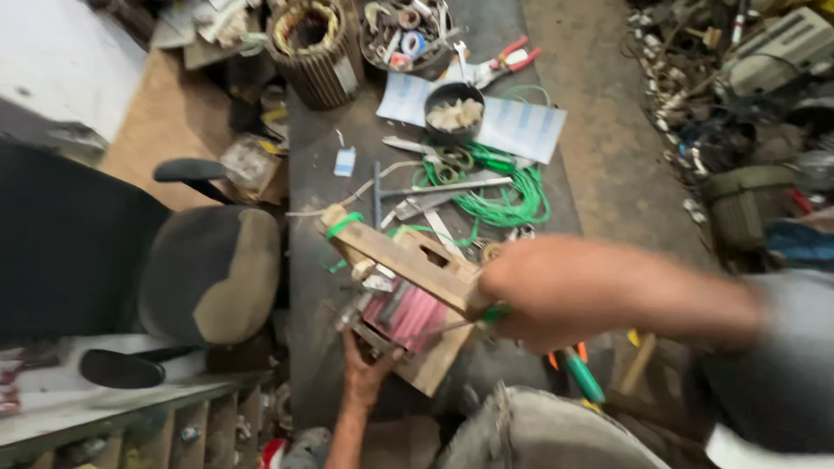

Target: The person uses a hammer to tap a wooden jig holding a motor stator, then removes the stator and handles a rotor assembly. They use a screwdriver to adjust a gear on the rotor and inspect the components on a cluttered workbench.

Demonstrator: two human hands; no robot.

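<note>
- Right hand (512, 300) is closed around the near end of a wooden frame (408, 260), though it's blurry, so the finger positions are hard to call.
- Left hand (365, 369) comes up from 6 o'clock and pinches the metal bits under the red coil (410, 314) (fingers pressed together on it).
- The frame sits over the dark bench (321, 174), with green wire (512, 195) at 1 o'clock from it.
- Chair (208, 274) at 9 o'clock and a black bowl (453, 108) at 12.
</note>
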